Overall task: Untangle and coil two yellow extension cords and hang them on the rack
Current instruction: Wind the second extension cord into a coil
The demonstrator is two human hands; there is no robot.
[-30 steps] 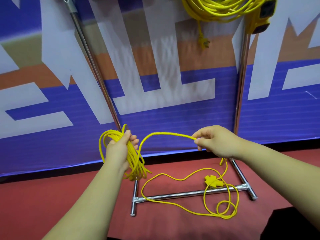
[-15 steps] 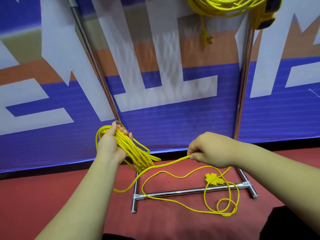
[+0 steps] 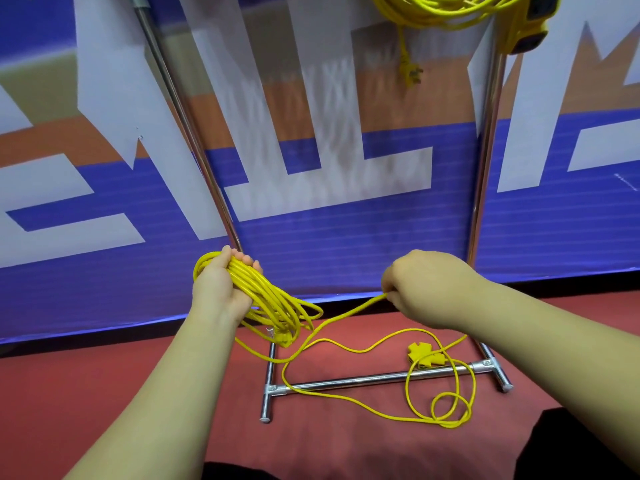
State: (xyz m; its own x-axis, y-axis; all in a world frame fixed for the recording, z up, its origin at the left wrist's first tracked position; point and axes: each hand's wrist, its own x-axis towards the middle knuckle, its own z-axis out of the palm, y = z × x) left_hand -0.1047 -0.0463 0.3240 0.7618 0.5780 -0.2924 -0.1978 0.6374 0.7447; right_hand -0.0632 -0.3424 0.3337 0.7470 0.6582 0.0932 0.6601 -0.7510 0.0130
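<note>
My left hand [image 3: 218,289] grips a bundle of yellow cord loops [image 3: 273,306] that droops to the lower right. My right hand [image 3: 426,289] pinches a single strand of the same cord, which runs down and left toward the bundle. The loose rest of the cord [image 3: 446,407] lies in curls on the red floor, with its yellow socket end [image 3: 424,355] resting by the rack's base bar. A second yellow cord [image 3: 446,10] hangs coiled at the top of the chrome rack [image 3: 485,174], its plug [image 3: 410,69] dangling below.
The rack's floor frame [image 3: 346,382] stands just ahead on the red floor [image 3: 104,393], close to a blue, white and orange banner wall [image 3: 329,237]. A dark shape [image 3: 568,445] sits at the lower right corner.
My right hand dropped from a raised arc and moved left toward the bundle, laying the strand lower. My left hand turned so the loops now slant down to the right.
</note>
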